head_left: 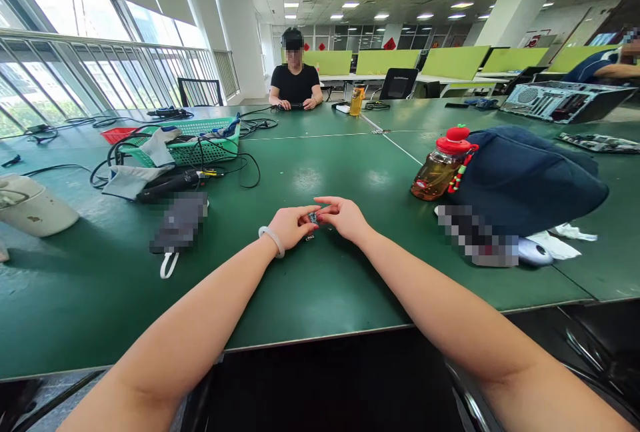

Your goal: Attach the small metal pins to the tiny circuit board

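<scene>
Both my hands meet over the green table (310,299), a little way in from its front edge. My left hand (291,227), with a pale bracelet (271,241) on the wrist, pinches a small dark-and-silver piece (313,217) between thumb and fingers. From the other side my right hand (345,217) closes its thumb and fingers on the same piece. The piece is too small and too covered to tell its kind. Just below the fingertips lies another tiny silvery bit (310,238) on the table.
A green basket (210,147) with cables and gloves stands at left, near a dark phone-like object (180,224) and a white pot (35,205). To the right are a red-lidded bottle (435,169), a navy bag (535,175) and a mouse (535,252). A person (295,82) sits opposite.
</scene>
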The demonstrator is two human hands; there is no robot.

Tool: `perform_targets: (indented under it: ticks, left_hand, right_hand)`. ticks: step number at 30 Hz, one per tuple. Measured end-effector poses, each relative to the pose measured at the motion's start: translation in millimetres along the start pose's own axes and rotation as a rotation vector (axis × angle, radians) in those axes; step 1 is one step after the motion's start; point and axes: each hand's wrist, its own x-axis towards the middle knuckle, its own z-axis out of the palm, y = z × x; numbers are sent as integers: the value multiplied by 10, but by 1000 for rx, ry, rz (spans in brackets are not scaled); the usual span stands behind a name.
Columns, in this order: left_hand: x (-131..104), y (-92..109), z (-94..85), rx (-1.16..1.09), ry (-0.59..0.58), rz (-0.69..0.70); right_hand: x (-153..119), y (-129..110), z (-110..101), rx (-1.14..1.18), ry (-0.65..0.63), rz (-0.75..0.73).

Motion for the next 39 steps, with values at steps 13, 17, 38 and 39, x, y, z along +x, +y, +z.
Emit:
perform_targets:
  ticks: [13,17,38,39]
  left_hand:
    - [-23,13,-42,53,-17,49]
    - [-30,43,-59,90,-37,61]
    - [-35,65,-100,140,44,87]
    - [-26,40,-104,140,49,67]
  right_hand:
    - [-11,22,-8,-216,-39,-143]
    - [-13,30,-18,-239,-53,-180]
    - [-119,-162,-172,-775,-113,-93]
    - [-115,-152,-197,-828,-116,-59]
